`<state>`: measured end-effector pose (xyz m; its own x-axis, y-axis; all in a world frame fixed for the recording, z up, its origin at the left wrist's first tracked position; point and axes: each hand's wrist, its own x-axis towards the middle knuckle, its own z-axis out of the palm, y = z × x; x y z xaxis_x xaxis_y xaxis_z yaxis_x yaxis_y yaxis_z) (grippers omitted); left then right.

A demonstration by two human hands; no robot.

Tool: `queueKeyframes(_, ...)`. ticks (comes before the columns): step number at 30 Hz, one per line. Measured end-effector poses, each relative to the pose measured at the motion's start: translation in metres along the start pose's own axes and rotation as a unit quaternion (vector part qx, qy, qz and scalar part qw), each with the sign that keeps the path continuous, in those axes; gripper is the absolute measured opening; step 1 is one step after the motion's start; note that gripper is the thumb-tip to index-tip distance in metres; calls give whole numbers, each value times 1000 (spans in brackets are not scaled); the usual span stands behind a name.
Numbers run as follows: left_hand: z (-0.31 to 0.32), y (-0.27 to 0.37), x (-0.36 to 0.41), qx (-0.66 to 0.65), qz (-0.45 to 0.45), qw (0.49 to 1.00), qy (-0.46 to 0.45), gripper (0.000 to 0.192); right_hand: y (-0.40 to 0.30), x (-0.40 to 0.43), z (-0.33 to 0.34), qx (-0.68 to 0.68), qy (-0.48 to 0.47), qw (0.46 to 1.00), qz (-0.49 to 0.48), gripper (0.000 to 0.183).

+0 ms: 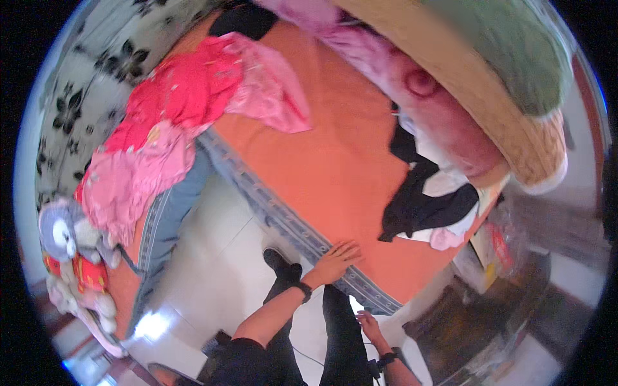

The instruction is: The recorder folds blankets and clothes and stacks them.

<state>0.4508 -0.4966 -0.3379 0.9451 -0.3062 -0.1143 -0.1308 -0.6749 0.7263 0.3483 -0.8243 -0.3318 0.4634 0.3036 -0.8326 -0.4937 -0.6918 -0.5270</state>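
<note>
An orange bed cover (333, 159) with a grey-blue decorated border (289, 212) spreads in front of me. My left hand (338, 260) rests palm down across this border, its fingers extended onto the orange cloth and gripping nothing. Lower, beside the border's right-hand end, is my right hand (371, 328). Its fingers are slightly bent and apart, and nothing shows in them; whether they touch the border is unclear. Black clothing (429, 207) lies on the cover beyond my left hand, over white and pale pink cloth.
Red and pink fabric (188, 91) is heaped along the left side, near plush toys (67, 231). Folded bedding, including a pink blanket (444, 116) and a tan layer (483, 91), is piled far right. A dark brown table (463, 328) stands at lower right above pale floor tiles (212, 260).
</note>
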Motion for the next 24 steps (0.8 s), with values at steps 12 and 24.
queueKeyframes(12,-1,-72,-165,-178,-293,918,197,34,-79,48,134,-141,-66,984,-88,20)
queueKeyframes(24,4,-152,-549,-162,-660,689,251,28,-156,60,242,-88,-279,956,-6,25)
